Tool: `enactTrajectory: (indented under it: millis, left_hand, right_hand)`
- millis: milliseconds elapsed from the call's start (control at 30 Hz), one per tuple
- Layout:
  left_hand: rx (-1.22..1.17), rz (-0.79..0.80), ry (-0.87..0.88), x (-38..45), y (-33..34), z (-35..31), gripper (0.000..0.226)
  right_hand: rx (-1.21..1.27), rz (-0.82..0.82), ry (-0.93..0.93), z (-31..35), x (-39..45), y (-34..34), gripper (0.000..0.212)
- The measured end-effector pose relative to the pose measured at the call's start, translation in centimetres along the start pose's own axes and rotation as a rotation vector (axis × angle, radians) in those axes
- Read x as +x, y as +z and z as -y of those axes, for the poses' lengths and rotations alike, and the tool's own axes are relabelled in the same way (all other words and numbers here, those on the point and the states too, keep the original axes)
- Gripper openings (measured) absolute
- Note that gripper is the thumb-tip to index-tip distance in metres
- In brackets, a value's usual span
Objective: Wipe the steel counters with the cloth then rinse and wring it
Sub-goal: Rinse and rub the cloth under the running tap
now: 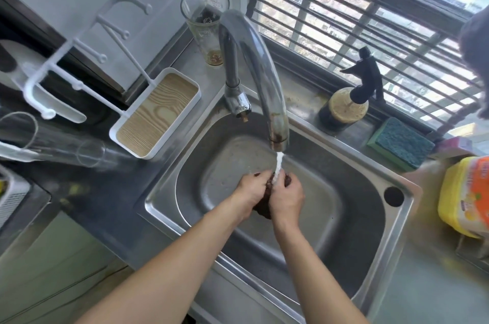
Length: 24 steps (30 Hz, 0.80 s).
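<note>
A dark brown cloth (265, 204) is bunched between both my hands over the steel sink (352, 218). My left hand (251, 191) grips its left side and my right hand (287, 198) grips its right side, fingers curled round it. Water runs from the curved tap (254, 64) straight onto the cloth between my fingertips. Most of the cloth is hidden by my hands; a fold hangs below them. The steel counter (428, 278) spreads to the right of the sink.
A tall glass (205, 24) stands behind the tap. A white tray with a wood-grain base (156, 112) sits left of the sink. A spray bottle (349, 101), a green-blue sponge (402, 142) and a yellow container (465, 196) line the right side.
</note>
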<state>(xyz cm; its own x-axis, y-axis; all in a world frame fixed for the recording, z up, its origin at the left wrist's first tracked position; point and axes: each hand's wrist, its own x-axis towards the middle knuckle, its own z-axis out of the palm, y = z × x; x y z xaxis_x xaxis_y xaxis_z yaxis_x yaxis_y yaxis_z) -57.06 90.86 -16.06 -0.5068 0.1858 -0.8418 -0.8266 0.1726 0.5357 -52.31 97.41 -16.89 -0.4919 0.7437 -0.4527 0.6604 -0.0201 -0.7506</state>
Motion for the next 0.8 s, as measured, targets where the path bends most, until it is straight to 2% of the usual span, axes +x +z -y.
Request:
enactTrajectory:
  millis: [33, 100, 200, 267, 300, 367, 467, 533, 600, 633, 700, 800]
  left_hand:
    - [0.026, 0.02, 0.009, 0.0, 0.0, -0.4, 0.024]
    - [0.001, -0.036, 0.037, 0.3, -0.3, -0.9, 0.022]
    - [-0.174, -0.234, -0.047, 0.6, -1.5, -1.5, 0.024]
    - [-0.148, -0.234, -0.08, 0.7, -1.7, -1.2, 0.025]
    - [-0.125, -0.191, -0.086, 0.4, -1.5, -1.0, 0.025]
    - [-0.069, -0.079, -0.07, -0.2, -0.7, -0.3, 0.027]
    - [-0.031, 0.012, 0.033, -0.2, -0.2, 0.1, 0.029]
    - [-0.082, 0.027, 0.118, -0.3, -0.2, -0.1, 0.019]
    - [-0.07, 0.011, 0.184, -0.4, -0.5, -0.1, 0.012]
    - [-0.061, 0.012, 0.205, -0.3, -0.7, 0.2, 0.017]
    - [-0.094, 0.026, 0.181, -0.8, -0.8, 0.6, 0.031]
    - [-0.145, 0.058, 0.139, -1.6, -0.7, 0.8, 0.057]
  right_hand:
    - [0.013, -0.034, -0.026, 0.1, -0.5, 0.1, 0.03]
    - [0.018, -0.05, -0.234, 0.1, -2.2, 0.1, 0.024]
    - [0.039, 0.138, -0.617, 0.1, -4.3, -0.1, 0.018]
    - [-0.013, 0.184, -0.684, -0.1, -3.8, 0.1, 0.021]
    - [-0.029, 0.152, -0.617, -0.1, -3.1, 0.0, 0.024]
    - [-0.035, 0.059, -0.359, 0.3, -1.3, -0.1, 0.028]
    - [-0.078, 0.073, -0.04, 0.4, 1.2, -0.7, 0.023]
    - [0.063, 0.17, 0.225, 1.0, 1.9, -1.2, 0.019]
    - [0.341, 0.368, 0.531, 1.6, 1.7, -1.9, 0.031]
    - [0.462, 0.453, 0.613, 1.7, 1.5, -2.2, 0.038]
    - [0.556, 0.555, 0.608, 1.6, 1.0, -2.5, 0.046]
    - [0.558, 0.608, 0.505, 1.4, -0.2, -2.1, 0.043]
